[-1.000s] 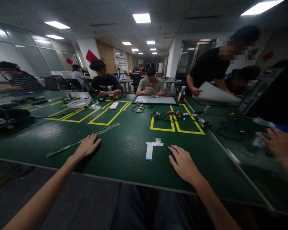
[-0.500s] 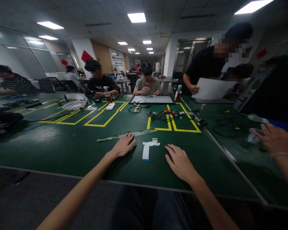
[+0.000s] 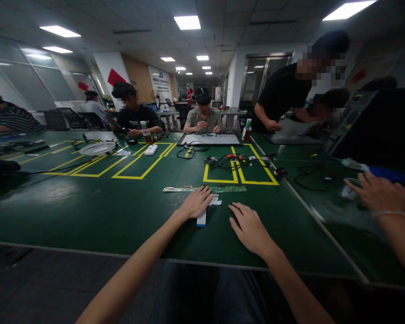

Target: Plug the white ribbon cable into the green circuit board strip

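Observation:
A long narrow green circuit board [image 3: 229, 189] lies crosswise on the green table, almost parallel to the table's edge. My left hand [image 3: 197, 202] rests its outstretched fingertips on the middle of the board. Under and beside that hand lies a white flat ribbon cable [image 3: 201, 219] with a blue end, partly covered by my fingers. To the right, my right hand [image 3: 249, 227] lies on the table with its fingers apart and nothing in them, a short way from the cable.
Yellow tape outlines [image 3: 219, 180] mark the table beyond the board. Black cables with a red part [image 3: 234, 157] lie there, and a white fan cover [image 3: 97, 148] is further left. A co-worker's hand [image 3: 381, 191] reaches in from the right. Other people sit or stand around the table.
My left hand has moved right, and the circuit board has shifted right and turned straighter with it. The hand now covers part of the ribbon cable. My right hand has stayed almost still.

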### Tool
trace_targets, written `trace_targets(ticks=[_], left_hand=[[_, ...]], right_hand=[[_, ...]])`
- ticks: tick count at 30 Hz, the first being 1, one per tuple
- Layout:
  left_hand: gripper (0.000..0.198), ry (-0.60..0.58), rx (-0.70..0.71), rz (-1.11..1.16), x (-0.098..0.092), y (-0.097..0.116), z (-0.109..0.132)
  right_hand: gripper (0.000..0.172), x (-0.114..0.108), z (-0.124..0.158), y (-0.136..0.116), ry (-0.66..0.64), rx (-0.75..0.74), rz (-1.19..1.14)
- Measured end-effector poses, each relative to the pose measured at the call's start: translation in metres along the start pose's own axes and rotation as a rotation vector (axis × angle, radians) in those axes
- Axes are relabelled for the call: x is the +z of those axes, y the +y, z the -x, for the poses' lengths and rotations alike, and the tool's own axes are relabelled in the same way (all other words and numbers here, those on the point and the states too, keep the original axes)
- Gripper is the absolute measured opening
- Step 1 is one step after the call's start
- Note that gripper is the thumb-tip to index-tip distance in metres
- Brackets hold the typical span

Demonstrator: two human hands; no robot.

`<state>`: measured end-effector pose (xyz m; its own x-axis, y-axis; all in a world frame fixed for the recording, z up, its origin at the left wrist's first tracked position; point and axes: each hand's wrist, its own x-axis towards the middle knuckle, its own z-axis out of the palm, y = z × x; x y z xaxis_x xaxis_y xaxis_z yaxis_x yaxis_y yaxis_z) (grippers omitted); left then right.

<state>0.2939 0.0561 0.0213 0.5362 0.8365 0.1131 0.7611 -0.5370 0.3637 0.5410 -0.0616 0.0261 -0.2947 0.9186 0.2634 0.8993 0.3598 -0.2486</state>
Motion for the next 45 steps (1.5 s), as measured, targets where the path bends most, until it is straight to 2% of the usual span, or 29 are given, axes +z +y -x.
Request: trace_targets(ticks=[5, 12, 16, 20, 26, 31, 38, 45], left_hand=[[0.077, 0.042, 0.02, 0.014, 0.004, -0.003, 0.002], [0.073, -0.006, 0.046, -0.005, -0.003, -0.014, 0.023], [0.072, -0.012, 0.035, -0.039, -0.007, -0.01, 0.028], [0.066, 0.046, 0.04, -0.084, -0.007, -0.005, 0.027], [0.059, 0.137, 0.068, -0.096, -0.007, -0.007, 0.027], [0.059, 0.078, 0.142, -0.07, -0.005, -0.007, 0.026], [0.064, 0.055, 0.124, -0.048, -0.004, -0.006, 0.026], [0.067, 0.049, 0.118, -0.037, -0.004, -0.006, 0.026]], right_hand=[[0.05, -0.002, 0.0, -0.001, -0.021, 0.009, 0.001], [0.051, -0.004, -0.001, -0.004, -0.027, 0.03, 0.0], [0.053, -0.007, -0.006, -0.011, -0.006, -0.049, -0.024], [0.06, -0.006, -0.021, -0.022, -0.091, -0.165, -0.069], [0.071, 0.004, -0.045, -0.037, -0.217, -0.203, -0.023], [0.074, 0.012, -0.045, -0.035, -0.205, -0.182, -0.038], [0.071, 0.012, -0.042, -0.037, -0.163, -0.159, -0.051], [0.078, 0.015, -0.044, -0.037, -0.179, -0.115, -0.042]])
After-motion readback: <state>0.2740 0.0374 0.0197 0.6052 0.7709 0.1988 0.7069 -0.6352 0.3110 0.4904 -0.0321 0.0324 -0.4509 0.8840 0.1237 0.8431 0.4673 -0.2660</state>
